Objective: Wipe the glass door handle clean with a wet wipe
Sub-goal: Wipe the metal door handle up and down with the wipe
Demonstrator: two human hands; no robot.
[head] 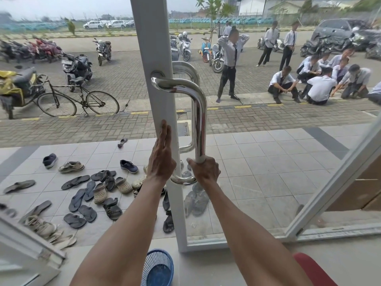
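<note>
The chrome door handle (199, 112) stands upright on the white door frame (156, 48), bent at top and bottom where it meets the frame — a matching bar shows through the glass behind it. The right hand (205, 169) is wrapped around the lower end of the handle, fingers closed tight on the tube just above its bottom bend. The left hand (161, 155) is laid flat against the frame beside the handle, fingers straight and together, pointing up, gripping nothing. No wipe shows in either hand (whether one is hidden under the right palm cannot be told). Below the arms a blue mesh basket (157, 267) sits on the floor, with something red (313, 269) to its right. Outside, sandals and shoes (99, 188) lie scattered on the tiles, a bicycle (78, 100) leans beyond them — and people (317, 83) sit along the kerb.
</note>
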